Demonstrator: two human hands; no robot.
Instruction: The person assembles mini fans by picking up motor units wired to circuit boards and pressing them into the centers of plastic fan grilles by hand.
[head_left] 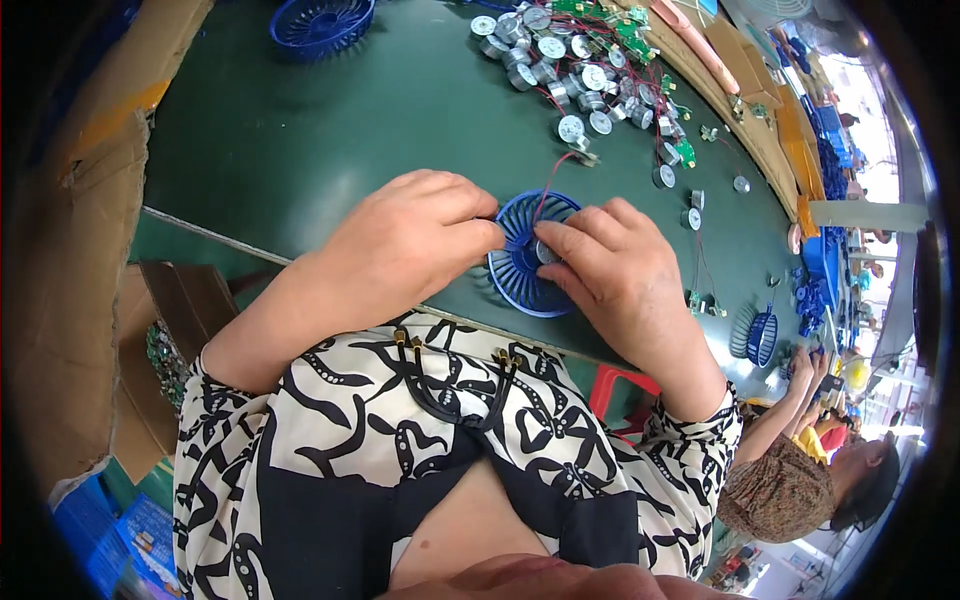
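A round blue plastic fan guard [513, 283] with radial ribs sits on the green table near its front edge. My left hand [405, 240] is closed on the guard's left rim, thumb and fingers together. Over the middle of the guard, my right hand [622, 275] pinches a small silver motor [546, 252], mostly covered by the fingers. From the motor a red wire [551, 184] runs up past the far rim to a small circuit board [585, 157] lying on the table. Whether the motor is seated in the guard's hub cannot be seen.
A heap of silver motors [553, 72] with red wires and green boards lies at the far side. Another blue guard [322, 28] is at far left. Cardboard [105, 250] stands left; a co-worker [785, 480] sits right, near another guard [762, 337].
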